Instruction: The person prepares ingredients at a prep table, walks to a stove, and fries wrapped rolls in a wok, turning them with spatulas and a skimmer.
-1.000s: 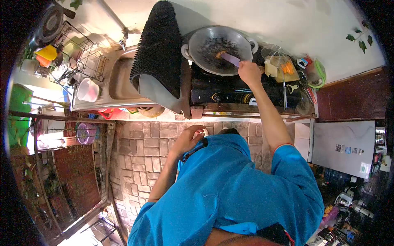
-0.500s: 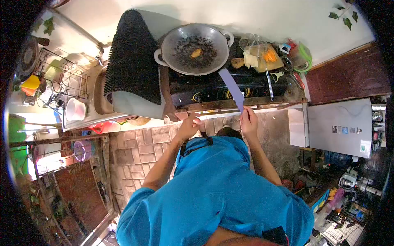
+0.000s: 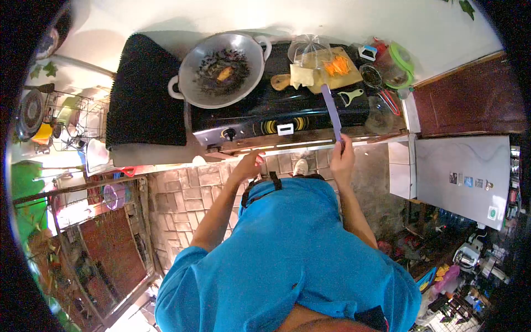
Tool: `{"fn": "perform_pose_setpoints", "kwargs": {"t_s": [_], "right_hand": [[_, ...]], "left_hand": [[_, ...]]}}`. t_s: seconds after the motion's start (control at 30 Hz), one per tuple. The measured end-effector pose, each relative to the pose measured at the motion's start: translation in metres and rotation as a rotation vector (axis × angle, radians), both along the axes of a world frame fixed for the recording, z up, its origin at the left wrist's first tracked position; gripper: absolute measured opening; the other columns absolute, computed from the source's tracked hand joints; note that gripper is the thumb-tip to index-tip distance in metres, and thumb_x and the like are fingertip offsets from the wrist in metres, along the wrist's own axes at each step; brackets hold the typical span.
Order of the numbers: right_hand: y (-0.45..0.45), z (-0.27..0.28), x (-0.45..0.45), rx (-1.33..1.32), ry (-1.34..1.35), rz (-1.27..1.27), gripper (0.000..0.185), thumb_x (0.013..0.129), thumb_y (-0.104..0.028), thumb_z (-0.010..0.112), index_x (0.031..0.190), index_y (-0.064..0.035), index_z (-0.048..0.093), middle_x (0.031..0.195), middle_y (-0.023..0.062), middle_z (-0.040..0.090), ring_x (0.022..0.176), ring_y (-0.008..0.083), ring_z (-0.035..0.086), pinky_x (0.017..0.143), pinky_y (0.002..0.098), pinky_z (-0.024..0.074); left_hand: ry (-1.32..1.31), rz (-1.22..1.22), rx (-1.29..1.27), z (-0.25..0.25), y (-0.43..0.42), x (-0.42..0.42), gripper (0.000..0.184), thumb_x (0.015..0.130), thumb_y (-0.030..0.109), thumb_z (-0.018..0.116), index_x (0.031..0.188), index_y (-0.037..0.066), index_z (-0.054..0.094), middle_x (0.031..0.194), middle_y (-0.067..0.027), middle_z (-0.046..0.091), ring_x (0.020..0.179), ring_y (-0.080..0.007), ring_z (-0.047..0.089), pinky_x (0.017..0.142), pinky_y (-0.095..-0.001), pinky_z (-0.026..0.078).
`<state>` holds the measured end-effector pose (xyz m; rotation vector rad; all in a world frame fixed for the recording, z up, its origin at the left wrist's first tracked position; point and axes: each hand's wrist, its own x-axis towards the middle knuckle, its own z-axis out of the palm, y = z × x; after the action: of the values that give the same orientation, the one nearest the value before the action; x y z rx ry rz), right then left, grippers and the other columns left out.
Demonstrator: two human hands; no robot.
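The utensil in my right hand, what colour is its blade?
Light purple. The blade shows best in the head view.

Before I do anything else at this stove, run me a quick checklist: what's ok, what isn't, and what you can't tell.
1. Right-hand grip on the purple flat-bladed utensil: ok.
2. Left-hand grip empty: cannot tell; nothing shows in it, but the palm is hidden.
3. Golden-brown piece inside the wok: ok, among dark bits.
4. Orange strips on the cutting board: ok.
5. Stove lit under the wok: cannot tell; the wok hides it.
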<state>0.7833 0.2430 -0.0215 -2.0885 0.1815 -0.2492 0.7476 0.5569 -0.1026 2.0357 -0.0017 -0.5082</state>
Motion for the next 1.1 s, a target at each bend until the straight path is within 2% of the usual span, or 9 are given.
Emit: {"fn": "perform_pose_setpoints", "kwargs": {"t_s": [0.03,0.07,0.13,0.23,0.37,0.53,0.63,0.97,1.1], "right_hand": [[-0.010,0.000,0.010,-0.124,-0.032,0.023,0.025,0.095,-0.012,0.049,0.119,-0.0034,0.052,0.081,0.0089,0.052,0.072,0.0197,0.053,0.063,0.0325,0.0425],[-0.018,0.001,0.018,-0.121,-0.028,0.027,0.025,0.095,-0.012,0.049,0.119,-0.0034,0.052,0.081,0.0089,0.052,0.072,0.0197,0.053,0.063,0.0325,0.0425],[-0.032,0.016,0.037,-0.339,-0.064,0.073,0.032,0.090,-0.010,0.055,0.121,-0.0047,0.051,0.096,0.0210,0.055,0.090,0.0390,0.055,0.079,0.0458,0.0441],[-0.054,0.021,0.059,-0.481,-0.076,0.093,0.033,0.087,-0.006,0.057,0.119,-0.0059,0.052,0.095,0.0188,0.053,0.093,0.0392,0.053,0.079,0.0468,0.0431],[-0.078,0.023,0.083,-0.506,-0.128,0.160,0.033,0.087,-0.006,0.056,0.120,-0.0079,0.052,0.096,0.0178,0.053,0.093,0.0379,0.052,0.080,0.0468,0.0428],[-0.098,0.010,0.107,-0.576,-0.234,0.172,0.033,0.086,-0.006,0.058,0.119,-0.0096,0.054,0.095,0.0170,0.054,0.090,0.0365,0.053,0.077,0.0464,0.0434],[-0.104,0.003,0.116,-0.592,-0.184,0.163,0.034,0.085,-0.006,0.060,0.119,-0.0105,0.054,0.095,0.0168,0.055,0.089,0.0367,0.053,0.076,0.0469,0.0441],[-0.108,-0.010,0.130,-0.579,-0.177,0.151,0.035,0.083,-0.004,0.060,0.117,-0.0123,0.056,0.093,0.0142,0.051,0.088,0.0344,0.051,0.077,0.0450,0.0424],[-0.113,-0.013,0.143,-0.388,-0.137,0.076,0.029,0.087,-0.006,0.059,0.116,-0.0085,0.056,0.095,0.0149,0.058,0.087,0.0346,0.056,0.078,0.0432,0.0443]], "left_hand": [[-0.047,-0.081,0.020,0.004,-0.015,0.004,0.029,0.081,0.008,0.053,0.109,0.003,0.061,0.081,-0.0127,0.067,0.074,-0.0238,0.065,0.069,-0.0341,0.052],[-0.043,-0.077,0.023,0.009,-0.030,0.004,0.029,0.081,0.008,0.053,0.109,0.003,0.061,0.081,-0.0127,0.067,0.074,-0.0238,0.065,0.069,-0.0341,0.052],[-0.001,-0.035,0.000,0.019,-0.062,0.004,0.028,0.083,0.011,0.053,0.108,0.003,0.062,0.083,-0.0125,0.067,0.074,-0.0247,0.065,0.069,-0.0346,0.051],[-0.011,0.013,0.024,0.013,-0.098,0.004,0.026,0.085,0.014,0.053,0.105,0.002,0.063,0.082,-0.0128,0.067,0.073,-0.0228,0.065,0.069,-0.0345,0.051],[0.034,0.085,0.078,0.033,-0.127,0.001,0.024,0.085,0.014,0.053,0.104,0.001,0.063,0.086,-0.0129,0.067,0.076,-0.0211,0.065,0.070,-0.0336,0.051],[-0.048,0.150,-0.007,0.018,-0.135,-0.013,0.022,0.086,0.012,0.056,0.104,0.002,0.064,0.090,-0.0131,0.068,0.081,-0.0214,0.066,0.073,-0.0328,0.052],[-0.054,0.181,0.002,0.022,-0.139,-0.012,0.021,0.086,0.012,0.059,0.105,0.002,0.065,0.091,-0.0133,0.068,0.083,-0.0218,0.066,0.075,-0.0327,0.053],[-0.043,0.251,0.042,0.031,-0.139,-0.010,0.022,0.087,0.013,0.060,0.106,0.004,0.065,0.096,-0.0141,0.069,0.089,-0.0238,0.067,0.079,-0.0350,0.053],[-0.027,0.257,0.067,0.020,-0.125,-0.013,0.022,0.088,0.013,0.059,0.107,0.004,0.065,0.096,-0.0139,0.069,0.090,-0.0234,0.067,0.080,-0.0351,0.053]]}}
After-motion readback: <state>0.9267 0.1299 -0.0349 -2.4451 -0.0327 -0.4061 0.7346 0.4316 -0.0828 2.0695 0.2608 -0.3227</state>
